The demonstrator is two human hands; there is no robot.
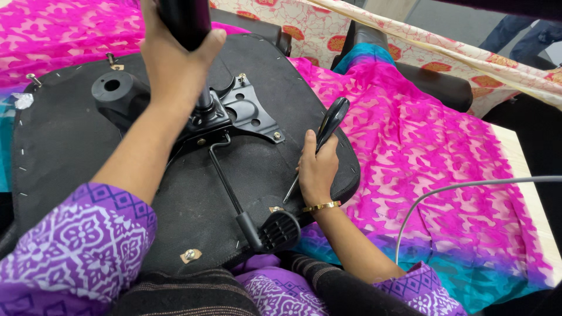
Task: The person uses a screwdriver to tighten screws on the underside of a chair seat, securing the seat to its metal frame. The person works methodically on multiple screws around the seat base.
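The left hand (175, 64) has its fingers wrapped round the black gas-lift cylinder (186, 20), upright above the metal tilt plate (243, 111) on the overturned chair seat (70, 146). Right of it, the right hand (318, 169) closes its fingers on a black-handled screwdriver (329, 124), tip down on the seat, with pink patterned cloth (421, 152) beyond

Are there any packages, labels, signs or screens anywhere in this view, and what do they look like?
None show: only the upturned black chair seat, a black-handled screwdriver in the right hand, a black cylinder gripped by the left hand, and pink patterned cloth.
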